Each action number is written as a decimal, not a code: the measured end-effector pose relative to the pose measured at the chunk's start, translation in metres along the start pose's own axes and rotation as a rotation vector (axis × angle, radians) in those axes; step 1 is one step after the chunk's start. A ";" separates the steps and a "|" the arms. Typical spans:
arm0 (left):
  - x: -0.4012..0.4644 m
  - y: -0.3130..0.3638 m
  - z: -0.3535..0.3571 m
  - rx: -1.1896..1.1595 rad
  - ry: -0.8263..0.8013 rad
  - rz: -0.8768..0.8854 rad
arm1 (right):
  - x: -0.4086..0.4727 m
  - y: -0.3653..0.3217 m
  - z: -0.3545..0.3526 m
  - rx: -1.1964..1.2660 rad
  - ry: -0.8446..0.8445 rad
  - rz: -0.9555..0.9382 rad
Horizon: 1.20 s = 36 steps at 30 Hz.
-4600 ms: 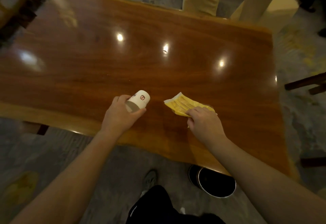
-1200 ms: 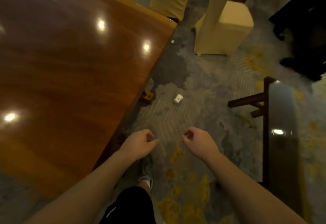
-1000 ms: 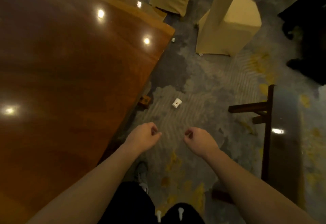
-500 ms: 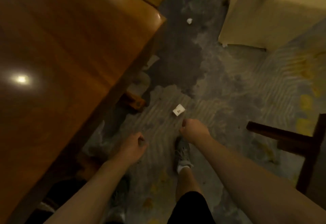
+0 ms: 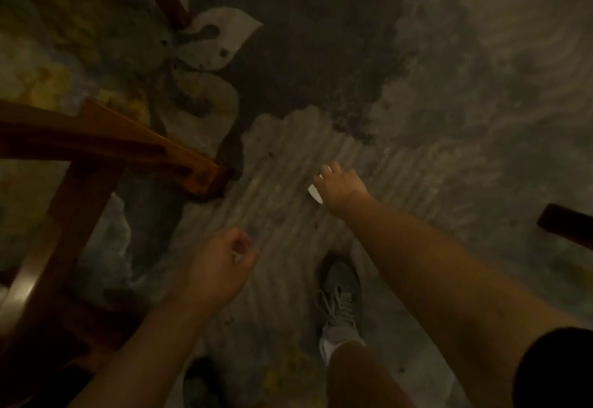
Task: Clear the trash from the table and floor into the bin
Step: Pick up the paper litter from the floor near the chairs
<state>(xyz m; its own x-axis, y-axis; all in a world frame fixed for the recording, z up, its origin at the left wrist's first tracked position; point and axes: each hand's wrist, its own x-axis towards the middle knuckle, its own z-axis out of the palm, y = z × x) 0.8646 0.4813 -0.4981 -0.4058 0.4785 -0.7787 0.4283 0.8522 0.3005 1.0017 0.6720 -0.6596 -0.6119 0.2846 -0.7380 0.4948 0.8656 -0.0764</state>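
Dim patterned carpet [image 5: 417,118] fills the view, grey ribbed patches running into darker ones. On it, just ahead of the person's shoe [image 5: 341,292], lies a small white paper cup [image 5: 315,194], mostly hidden under the right hand [image 5: 340,187]; only its pale edge shows at the hand's left side. That hand reaches down with the arm nearly straight, palm down and fingers curled over the cup, apparently closing on it, though I cannot tell whether the grip is complete. The left hand [image 5: 221,266] hangs lower and nearer, loosely curled with thumb and fingertips almost meeting; something pale glints between them, too small to name. To the left stand the orange-brown wooden table legs [image 5: 134,151]. Judging from this, the light cup could crumple or roll out from a partial grip and skid toward the table legs, and the deep forward lean could upset the person's balance. No bin is in view
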 end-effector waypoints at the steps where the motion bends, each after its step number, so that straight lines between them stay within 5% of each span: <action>1: 0.008 -0.001 0.001 0.024 0.000 -0.003 | 0.011 -0.001 0.008 -0.031 -0.001 -0.033; 8: 0.044 0.003 -0.004 0.130 -0.017 0.010 | 0.043 0.005 0.048 -0.107 -0.123 -0.010; 14: 0.041 0.047 -0.028 0.105 -0.013 0.054 | -0.005 0.026 0.018 0.123 -0.146 0.014; 26: -0.013 0.218 -0.149 0.059 0.040 0.071 | -0.152 0.137 -0.222 0.349 0.080 0.116; 36: 0.066 0.370 -0.261 -0.082 0.068 0.068 | -0.180 0.224 -0.391 0.468 0.110 0.346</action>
<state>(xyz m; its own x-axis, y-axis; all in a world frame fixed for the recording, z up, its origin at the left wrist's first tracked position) 0.7854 0.8838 -0.2949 -0.4328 0.5465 -0.7170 0.3904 0.8305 0.3973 0.9815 0.9759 -0.2817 -0.4146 0.5806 -0.7007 0.8811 0.4486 -0.1497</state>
